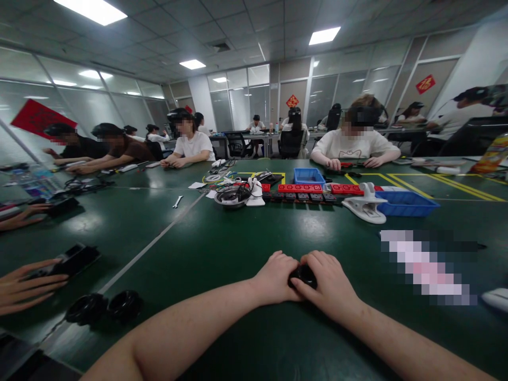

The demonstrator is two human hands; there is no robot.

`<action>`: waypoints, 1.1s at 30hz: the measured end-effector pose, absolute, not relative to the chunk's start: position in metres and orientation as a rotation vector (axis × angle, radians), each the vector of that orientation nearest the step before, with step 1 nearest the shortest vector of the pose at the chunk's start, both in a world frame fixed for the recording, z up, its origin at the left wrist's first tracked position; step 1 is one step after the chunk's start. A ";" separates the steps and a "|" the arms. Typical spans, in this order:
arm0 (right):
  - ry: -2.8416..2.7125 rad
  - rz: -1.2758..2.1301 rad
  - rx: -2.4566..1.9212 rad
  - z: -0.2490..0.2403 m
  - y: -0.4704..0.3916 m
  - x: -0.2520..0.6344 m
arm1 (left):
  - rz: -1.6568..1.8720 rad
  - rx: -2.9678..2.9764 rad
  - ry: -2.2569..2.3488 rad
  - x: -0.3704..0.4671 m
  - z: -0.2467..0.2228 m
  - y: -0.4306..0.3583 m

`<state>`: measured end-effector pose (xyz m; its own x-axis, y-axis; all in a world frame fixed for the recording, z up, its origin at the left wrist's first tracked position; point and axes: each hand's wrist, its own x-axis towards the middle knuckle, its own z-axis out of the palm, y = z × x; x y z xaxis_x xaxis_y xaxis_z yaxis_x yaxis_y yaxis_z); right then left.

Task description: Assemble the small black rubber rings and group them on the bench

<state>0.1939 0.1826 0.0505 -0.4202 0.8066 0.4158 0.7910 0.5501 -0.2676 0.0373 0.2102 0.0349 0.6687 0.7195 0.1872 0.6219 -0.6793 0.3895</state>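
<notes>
In the middle of the near table, a round, shiny black part (305, 277) sits between my two hands. My left hand (277, 277) is curled against its left side, fingers bent. Over its top and right side bends my right hand (328, 279), with the thumb along the near edge. Both hands grip the part, which they largely cover, so its exact kind cannot be made out. Two similar black ring-shaped parts, a left one (86, 309) and a right one (125, 306), lie apart near my left forearm.
Left, a co-worker's hand (29, 286) touches a black device (81, 259). A wrench (177, 201) lies farther back. Across the table are red power strips (300, 188), a white clip stand (367, 205), a blue bin (410, 205) and a smaller blue tray (308, 175). A blurred-out item (426, 267) lies right.
</notes>
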 end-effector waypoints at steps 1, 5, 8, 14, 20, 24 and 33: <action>-2.291 0.057 -1.260 0.051 0.182 0.194 | 0.460 2.582 1.059 0.037 0.036 0.211; -2.335 0.159 -0.993 0.056 0.179 0.195 | 0.403 2.576 0.978 0.034 0.040 0.215; -2.385 0.236 -0.758 0.059 0.175 0.195 | 0.385 2.614 0.911 0.034 0.040 0.218; -2.464 0.300 -0.643 0.061 0.169 0.196 | 0.399 2.650 0.869 0.033 0.036 0.219; -2.338 0.172 -0.837 0.057 0.175 0.198 | 0.475 2.596 0.891 0.034 0.038 0.214; -2.270 0.128 -1.051 0.050 0.180 0.197 | 0.470 2.591 1.080 0.038 0.040 0.206; -2.284 0.149 -1.273 0.047 0.182 0.192 | 0.494 2.665 1.227 0.043 0.037 0.198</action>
<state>0.1925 0.1816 0.0468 -0.4260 0.8195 0.3834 0.7626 0.5533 -0.3352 0.0427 0.1983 0.0367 0.6073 0.7614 0.2268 0.7064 -0.6482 0.2842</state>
